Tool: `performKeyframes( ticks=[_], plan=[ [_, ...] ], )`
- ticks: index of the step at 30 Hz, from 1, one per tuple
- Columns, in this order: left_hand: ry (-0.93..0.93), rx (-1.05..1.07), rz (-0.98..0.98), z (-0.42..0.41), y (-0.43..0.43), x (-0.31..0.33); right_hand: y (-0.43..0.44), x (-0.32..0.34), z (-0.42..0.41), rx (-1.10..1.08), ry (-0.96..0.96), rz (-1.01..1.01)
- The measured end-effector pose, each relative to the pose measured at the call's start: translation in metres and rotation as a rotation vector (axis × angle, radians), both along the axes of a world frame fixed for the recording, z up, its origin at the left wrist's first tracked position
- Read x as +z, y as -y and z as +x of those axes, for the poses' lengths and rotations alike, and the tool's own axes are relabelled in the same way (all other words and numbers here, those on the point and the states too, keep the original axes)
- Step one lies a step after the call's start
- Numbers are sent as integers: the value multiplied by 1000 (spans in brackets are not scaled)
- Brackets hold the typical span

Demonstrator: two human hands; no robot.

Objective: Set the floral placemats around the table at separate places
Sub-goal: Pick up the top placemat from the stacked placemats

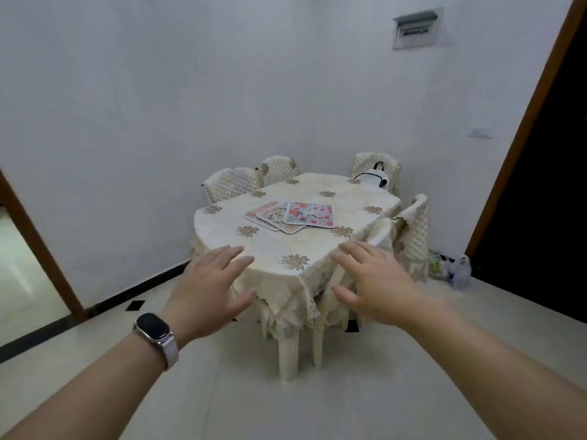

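Three floral placemats lie overlapped in a loose stack near the middle of the table [222,220], which wears a cream cloth with brown flower patches. The top placemat [309,214] is white-edged with pink and orange flowers; a second placemat [273,215] and a third placemat [259,212] fan out to its left. My left hand [208,289], a watch on its wrist, and my right hand [371,281] are stretched forward in the air, fingers spread, holding nothing. Both hands are short of the table's near corner and well apart from the placemats.
Quilted cream chairs [232,184] ring the table; one at the back right holds a white bag [373,177]. Another covered chair [413,230] stands on the right. Plastic bottles and bags [451,268] sit on the floor by the right wall. A dark doorway [546,185] is on the right.
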State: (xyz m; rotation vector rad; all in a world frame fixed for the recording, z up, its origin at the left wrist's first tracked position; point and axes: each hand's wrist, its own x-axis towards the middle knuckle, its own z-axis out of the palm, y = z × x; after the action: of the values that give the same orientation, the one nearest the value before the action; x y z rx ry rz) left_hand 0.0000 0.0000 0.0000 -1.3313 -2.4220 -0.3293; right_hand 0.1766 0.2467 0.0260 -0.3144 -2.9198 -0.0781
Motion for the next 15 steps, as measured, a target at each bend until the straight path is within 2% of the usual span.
performKeyframes(
  ticks=[7,15],
  plan=[
    [84,-22,-26,-114,-12,-45,-9,-36,-120,-25,42,-74],
    [93,-38,-33,-232,-20,-60,-13,-56,-230,-73,77,-110]
  ],
)
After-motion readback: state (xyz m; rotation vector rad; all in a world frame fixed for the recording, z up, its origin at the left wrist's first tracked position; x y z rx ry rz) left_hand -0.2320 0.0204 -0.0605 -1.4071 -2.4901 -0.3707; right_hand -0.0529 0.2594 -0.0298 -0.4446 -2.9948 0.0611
